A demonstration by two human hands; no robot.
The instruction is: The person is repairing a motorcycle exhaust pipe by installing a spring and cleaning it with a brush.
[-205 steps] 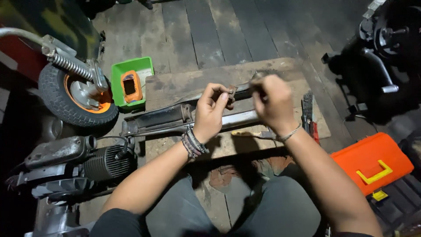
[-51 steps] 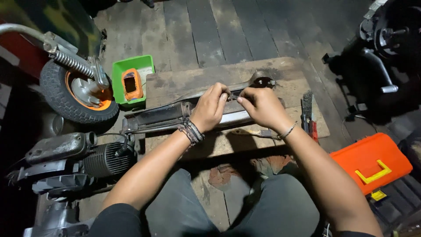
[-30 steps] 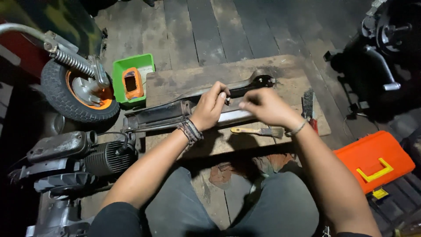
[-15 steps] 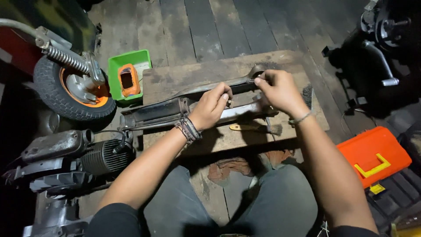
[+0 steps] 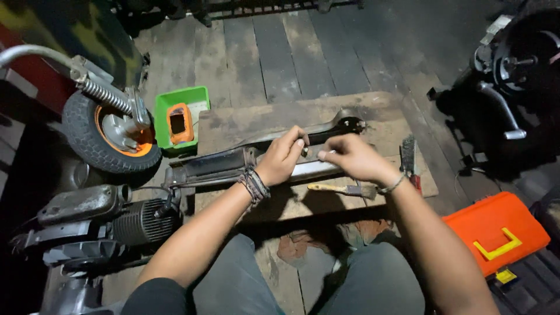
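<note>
Grimy grey metal arm (image 5: pixel 233 163), long, left hand (image 5: pixel 283 160) gripping it, right hand (image 5: pixel 350 158) pinching.

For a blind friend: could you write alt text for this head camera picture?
Seated at a wooden board, a person's left hand and right hand meet over a long metal part. A paintbrush lies alongside.

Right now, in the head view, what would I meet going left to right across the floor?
Wheel → green tray → left hand → right hand → wire brush → orange toolbox.
</note>
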